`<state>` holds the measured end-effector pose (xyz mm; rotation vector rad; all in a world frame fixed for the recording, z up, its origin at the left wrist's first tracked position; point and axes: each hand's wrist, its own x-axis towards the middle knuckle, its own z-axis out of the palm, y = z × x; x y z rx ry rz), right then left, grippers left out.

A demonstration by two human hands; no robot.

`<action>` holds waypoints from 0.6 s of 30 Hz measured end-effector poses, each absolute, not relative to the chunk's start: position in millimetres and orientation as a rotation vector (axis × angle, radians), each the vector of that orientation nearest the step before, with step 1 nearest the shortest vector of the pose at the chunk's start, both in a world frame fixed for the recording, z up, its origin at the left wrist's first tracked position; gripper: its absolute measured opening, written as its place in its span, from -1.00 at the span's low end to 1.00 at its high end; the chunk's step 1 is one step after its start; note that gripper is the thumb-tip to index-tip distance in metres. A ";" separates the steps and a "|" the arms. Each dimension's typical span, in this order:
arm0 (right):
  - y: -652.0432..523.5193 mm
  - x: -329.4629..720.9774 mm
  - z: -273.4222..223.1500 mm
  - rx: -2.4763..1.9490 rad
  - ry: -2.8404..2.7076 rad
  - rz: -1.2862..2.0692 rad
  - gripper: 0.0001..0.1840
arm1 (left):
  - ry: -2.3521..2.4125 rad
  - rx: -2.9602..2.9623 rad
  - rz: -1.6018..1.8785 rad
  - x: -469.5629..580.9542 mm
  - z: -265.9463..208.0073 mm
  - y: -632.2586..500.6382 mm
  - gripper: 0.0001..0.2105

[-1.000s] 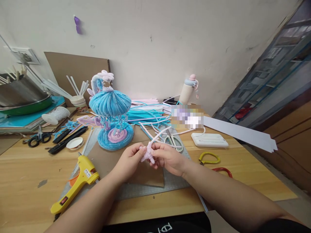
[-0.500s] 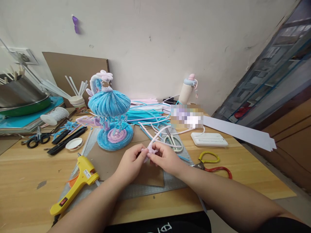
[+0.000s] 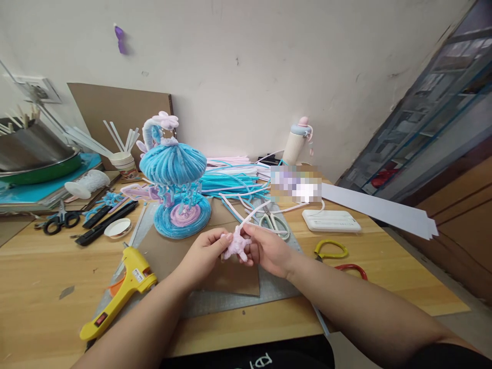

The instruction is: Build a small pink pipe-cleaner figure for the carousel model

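Pale-pink fuzzy star (image 3: 237, 246), stubby-pointed (one long thin stem (image 3: 255, 212)).

- Pale, scuffed wall (image 3: 238, 77) behind, a small purple piece (image 3: 120, 40) up on its left.
- White socket (image 3: 38, 89), far left.
- Wood-grained counter (image 3: 392, 277) against that wall.
- Over on the right, blue-edged shelving (image 3: 430, 113) above brown panels (image 3: 461, 246).
- Greyish floor (image 3: 478, 325), near right.
- Soft light.

Your head camera looks forward and down, with your left hand (image 3: 207, 252) and right hand (image 3: 269, 250) near; it faces the far wall (image 3: 238, 87).
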<state>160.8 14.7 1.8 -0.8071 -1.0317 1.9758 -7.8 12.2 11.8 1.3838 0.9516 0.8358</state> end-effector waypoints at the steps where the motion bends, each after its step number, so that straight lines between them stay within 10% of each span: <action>1: 15.1 161.4 1.6 -0.793 -1.014 1.989 -0.65 | 0.965 1.398 0.828 -8.6 13.5 12.5 -0.68; 18: 12.6 155.4 -3.0 -0.897 -0.922 1.905 -0.68 | 1.388 1.800 0.885 -18.6 25.6 6.2 -0.75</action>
